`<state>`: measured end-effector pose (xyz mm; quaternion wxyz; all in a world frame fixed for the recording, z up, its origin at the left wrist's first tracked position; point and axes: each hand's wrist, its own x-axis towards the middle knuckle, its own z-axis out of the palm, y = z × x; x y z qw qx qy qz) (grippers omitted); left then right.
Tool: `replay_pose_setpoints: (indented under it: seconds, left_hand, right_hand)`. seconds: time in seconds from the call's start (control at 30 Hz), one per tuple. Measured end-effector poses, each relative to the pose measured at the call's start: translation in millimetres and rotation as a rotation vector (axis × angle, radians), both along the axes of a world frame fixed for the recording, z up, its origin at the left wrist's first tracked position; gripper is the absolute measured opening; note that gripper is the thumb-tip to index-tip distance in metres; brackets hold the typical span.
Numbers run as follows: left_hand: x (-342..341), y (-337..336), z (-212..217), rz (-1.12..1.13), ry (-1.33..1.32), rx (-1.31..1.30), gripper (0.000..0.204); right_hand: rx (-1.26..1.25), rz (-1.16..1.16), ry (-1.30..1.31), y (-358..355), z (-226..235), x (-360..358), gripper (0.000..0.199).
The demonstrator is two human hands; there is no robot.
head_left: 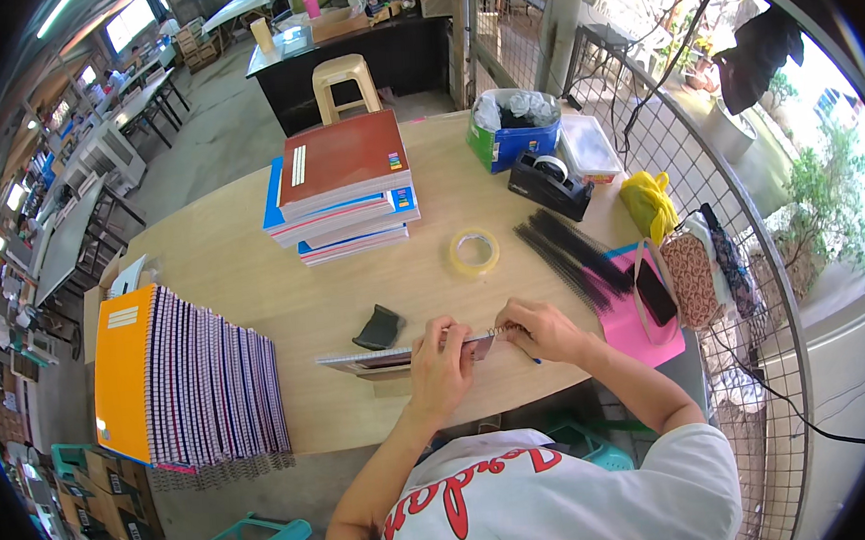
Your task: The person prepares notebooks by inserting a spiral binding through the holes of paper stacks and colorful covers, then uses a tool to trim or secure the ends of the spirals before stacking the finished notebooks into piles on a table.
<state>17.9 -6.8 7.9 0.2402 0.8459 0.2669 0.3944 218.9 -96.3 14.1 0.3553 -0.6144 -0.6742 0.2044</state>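
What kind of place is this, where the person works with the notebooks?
Probably a small bookbinding workshop, half open to the outside. A long fanned row of spiral notebooks lies on the wooden table, black binding coils wait nearby, and wire mesh fencing borders the table.

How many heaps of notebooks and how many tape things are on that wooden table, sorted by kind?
Flat stack of notebooks: 1
Overlapping row of spiral notebooks with an orange cover at its left end: 1
Single notebook under the left hand and right hand: 1
Loose tape roll: 1
Black tape dispenser: 1
Total: 5
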Motion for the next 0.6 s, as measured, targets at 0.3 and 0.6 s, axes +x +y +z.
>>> replay_pose_setpoints:
  seconds: [0.3, 0.6]
  left_hand:
    - [-9.0, 7.1, -11.3, -0.098, 0.096, 0.070, 0.021]
    - [-7.8, 10.1, -10.9, -0.156, 0.089, 0.095, 0.030]
  right_hand:
    - [0.154, -0.025, -0.170, 8.2, 20.9, -28.6, 0.022]
    - [-0.078, -0.182, -0.054, 0.0, 14.8, -39.6, 0.018]
